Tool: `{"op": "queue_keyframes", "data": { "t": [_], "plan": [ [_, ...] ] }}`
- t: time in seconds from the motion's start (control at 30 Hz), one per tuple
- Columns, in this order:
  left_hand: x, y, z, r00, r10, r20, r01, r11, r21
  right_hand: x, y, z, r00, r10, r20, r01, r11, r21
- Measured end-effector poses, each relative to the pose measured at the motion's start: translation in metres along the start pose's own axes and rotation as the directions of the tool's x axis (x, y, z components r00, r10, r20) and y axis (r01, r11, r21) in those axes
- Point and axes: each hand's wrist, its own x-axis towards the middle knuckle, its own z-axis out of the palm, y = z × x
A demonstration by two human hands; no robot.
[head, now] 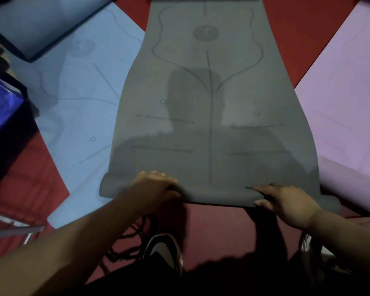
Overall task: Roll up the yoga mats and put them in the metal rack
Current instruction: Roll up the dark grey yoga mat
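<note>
A grey yoga mat [209,107] with printed guide lines lies stretched out ahead of me on the red floor. Its near end is curled into a thin roll [212,194]. My left hand [156,186] grips the roll left of centre, fingers curled over its top. My right hand [286,204] holds the roll right of centre, thumb under the edge and fingers on top. A light blue mat [77,107] lies flat to the left, partly under the grey one. A lilac mat [346,103] lies flat to the right.
Another blue mat with a dark edge [28,28] lies at the top left. A blue bag in a dark frame [2,103] stands at the left edge. My black and white shoes [165,251] are on the red floor [218,229] below the roll.
</note>
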Motion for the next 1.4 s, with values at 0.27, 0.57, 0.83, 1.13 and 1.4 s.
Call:
{"op": "queue_keyframes", "data": {
  "t": [0.27, 0.57, 0.83, 1.13, 1.4],
  "plan": [
    [0.008, 0.002, 0.024, 0.997, -0.081, 0.000, 0.081, 0.996, 0.041, -0.007, -0.010, 0.044, 0.959, 0.156, -0.236, -0.162, 0.987, -0.009],
    [0.018, -0.006, 0.034, 0.998, -0.054, 0.036, 0.053, 0.998, 0.029, -0.012, -0.020, 0.078, 0.874, 0.142, -0.466, -0.159, 0.987, 0.003],
    [0.018, -0.005, 0.040, 0.999, -0.013, -0.039, 0.018, 0.991, 0.134, -0.001, -0.017, 0.070, 0.903, 0.199, -0.382, -0.216, 0.976, -0.002],
    [0.008, -0.005, 0.061, 0.967, 0.079, -0.244, 0.000, 0.952, 0.307, 0.018, -0.009, 0.029, 0.968, 0.224, -0.117, -0.237, 0.965, -0.108],
    [0.024, -0.004, 0.039, 0.991, -0.088, -0.102, 0.104, 0.981, 0.162, 0.006, -0.022, 0.060, 0.887, 0.202, -0.416, -0.208, 0.978, 0.032]
  ]
}}
